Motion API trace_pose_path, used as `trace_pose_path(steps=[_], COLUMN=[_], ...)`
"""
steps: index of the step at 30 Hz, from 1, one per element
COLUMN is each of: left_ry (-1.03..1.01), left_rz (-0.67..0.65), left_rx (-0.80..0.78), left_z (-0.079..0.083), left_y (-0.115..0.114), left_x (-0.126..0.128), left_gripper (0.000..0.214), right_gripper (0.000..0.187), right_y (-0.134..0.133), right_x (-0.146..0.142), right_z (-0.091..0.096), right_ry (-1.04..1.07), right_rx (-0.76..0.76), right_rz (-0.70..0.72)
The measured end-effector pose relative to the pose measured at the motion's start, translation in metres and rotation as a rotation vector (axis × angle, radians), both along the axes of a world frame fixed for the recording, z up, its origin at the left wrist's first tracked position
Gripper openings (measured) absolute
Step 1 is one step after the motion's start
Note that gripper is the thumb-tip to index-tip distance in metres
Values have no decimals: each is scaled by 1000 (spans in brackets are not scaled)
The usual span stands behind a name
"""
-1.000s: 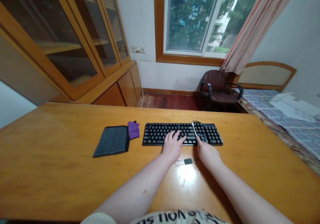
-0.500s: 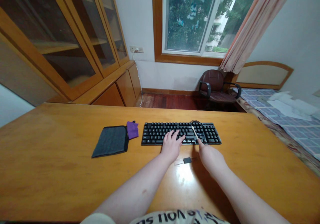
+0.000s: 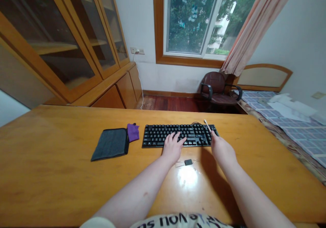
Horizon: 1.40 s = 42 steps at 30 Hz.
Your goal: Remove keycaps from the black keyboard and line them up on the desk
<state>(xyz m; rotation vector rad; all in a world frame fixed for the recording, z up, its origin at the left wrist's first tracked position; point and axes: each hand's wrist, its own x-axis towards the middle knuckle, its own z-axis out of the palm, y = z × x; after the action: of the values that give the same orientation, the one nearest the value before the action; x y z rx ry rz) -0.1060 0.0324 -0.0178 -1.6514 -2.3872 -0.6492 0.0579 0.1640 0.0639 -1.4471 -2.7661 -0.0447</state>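
A black keyboard [image 3: 158, 135] lies in the middle of the wooden desk [image 3: 51, 163]. My left hand [image 3: 171, 147] rests on the keyboard's front edge with its fingers spread flat over the keys. My right hand [image 3: 221, 148] is over the keyboard's right end and pinches a thin pale stick [image 3: 207, 125], like a cotton swab, whose white tip points up and away from me. A small dark tag with thin wires [image 3: 188, 162] lies on the desk between my wrists.
A dark grey pouch [image 3: 110, 148] and a purple cloth [image 3: 132, 132] lie left of the keyboard. Glass-door cabinets [image 3: 63, 41] stand at the left. A brown armchair [image 3: 216, 88], a bed [image 3: 287, 119] and a curtained window [image 3: 193, 17] are beyond the desk.
My right hand moved right along the keyboard from its middle-right keys to its right end, carrying the stick. My left hand stayed on the keys.
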Motion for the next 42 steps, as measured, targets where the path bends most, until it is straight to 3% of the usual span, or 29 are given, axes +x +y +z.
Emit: trace_pose_path(steps=[5,13,20,26,32,38,42], left_ry=[9,3,8,13,14,11,20], left_rz=[-9,-3,-9,-2,-7,-8,-9], left_rx=[3,4,-5,-5,-4,-6,2], left_z=[1,0,0,0,-1,0,0], left_y=[-1,0,0,0,1,0,0], left_x=[0,-1,-1,-1,-1,0,0], left_gripper=[41,39,41,40,39,39,40], right_gripper=[46,47,49,53,49,41,39], right_y=[-8,-17,-1,8,12,36,36], right_x=[16,15,4,-4,13,25,8], right_z=[-12,-26,-32,-23,-12,2,9], right_ry=[-54,-91,-126,-146,-139,104,141], right_rx=[-71,-115,-156,-180,-236,-39,46], right_rz=[6,39,15,12,0,-115,-12])
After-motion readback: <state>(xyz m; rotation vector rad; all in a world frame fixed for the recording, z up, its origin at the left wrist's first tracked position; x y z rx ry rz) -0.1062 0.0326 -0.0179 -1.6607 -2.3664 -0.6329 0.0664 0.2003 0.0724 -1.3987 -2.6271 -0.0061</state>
